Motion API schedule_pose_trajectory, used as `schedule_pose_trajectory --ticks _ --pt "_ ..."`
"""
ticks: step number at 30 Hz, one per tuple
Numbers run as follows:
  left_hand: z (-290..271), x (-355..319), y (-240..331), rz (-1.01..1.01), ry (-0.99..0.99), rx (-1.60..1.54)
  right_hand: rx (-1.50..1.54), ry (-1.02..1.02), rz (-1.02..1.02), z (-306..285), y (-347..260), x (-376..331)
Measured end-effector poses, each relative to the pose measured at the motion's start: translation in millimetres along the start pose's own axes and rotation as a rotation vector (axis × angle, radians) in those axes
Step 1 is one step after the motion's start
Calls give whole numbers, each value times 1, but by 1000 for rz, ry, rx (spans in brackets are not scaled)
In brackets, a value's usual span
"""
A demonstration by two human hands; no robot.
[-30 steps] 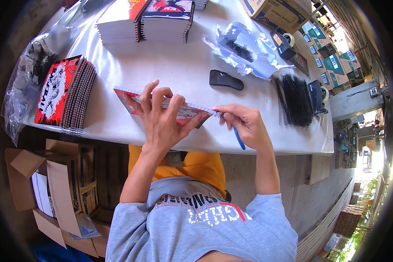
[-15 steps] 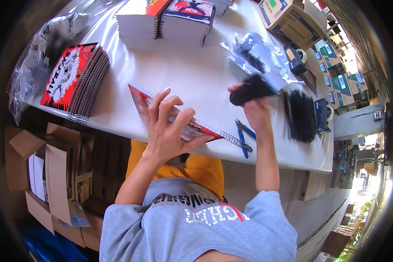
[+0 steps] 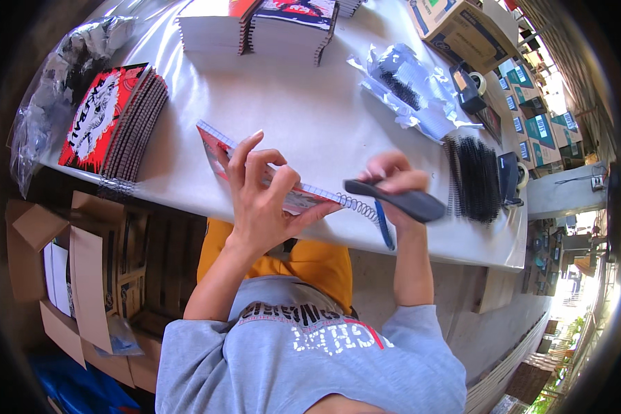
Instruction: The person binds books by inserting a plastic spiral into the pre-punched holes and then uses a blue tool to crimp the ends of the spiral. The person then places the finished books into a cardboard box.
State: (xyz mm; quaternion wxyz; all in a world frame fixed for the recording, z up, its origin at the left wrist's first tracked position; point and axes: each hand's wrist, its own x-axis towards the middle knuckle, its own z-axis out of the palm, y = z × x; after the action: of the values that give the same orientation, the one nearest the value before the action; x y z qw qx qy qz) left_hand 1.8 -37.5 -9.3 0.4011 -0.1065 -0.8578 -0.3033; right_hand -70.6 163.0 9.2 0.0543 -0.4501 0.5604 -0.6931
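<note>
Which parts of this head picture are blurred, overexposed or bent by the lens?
In the head view, the right hand and its dark tool are motion-blurred; the left hand on the spiral notebook is sharper. The white table glares near its top edge, the far right outdoors is washed out, and the table edges curve toward the black fisheye rim.

The notebook [image 3: 269,176] has a shiny paper cover and a thin wire coil [image 3: 357,204] that looks like metal. The black tool [image 3: 397,200] looks like smooth plastic with a dull shine. The table [image 3: 310,117] is covered in smooth, pale sheeting, a bit glossy. The bags [image 3: 421,96] are clear, crinkly plastic. The black coils [image 3: 475,178] may be plastic; it is hard to tell. The boxes [image 3: 83,276] are rough brown cardboard. The grey shirt [image 3: 310,366] is soft cloth.
</note>
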Motion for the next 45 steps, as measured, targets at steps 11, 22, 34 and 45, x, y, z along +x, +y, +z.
schedule_pose_trajectory --ticks 11,22,34,45 --pt "-5 -2 -8 -3 -55 82 -671 -67 258 5 5 28" --pt "-33 18 -43 -82 29 75 -12 -144 190 29 0 46" --pt "-22 11 -33 14 99 11 214 -158 -148 23 11 52" --pt "-20 11 -50 -133 121 -243 -503 64 293 34 18 57"
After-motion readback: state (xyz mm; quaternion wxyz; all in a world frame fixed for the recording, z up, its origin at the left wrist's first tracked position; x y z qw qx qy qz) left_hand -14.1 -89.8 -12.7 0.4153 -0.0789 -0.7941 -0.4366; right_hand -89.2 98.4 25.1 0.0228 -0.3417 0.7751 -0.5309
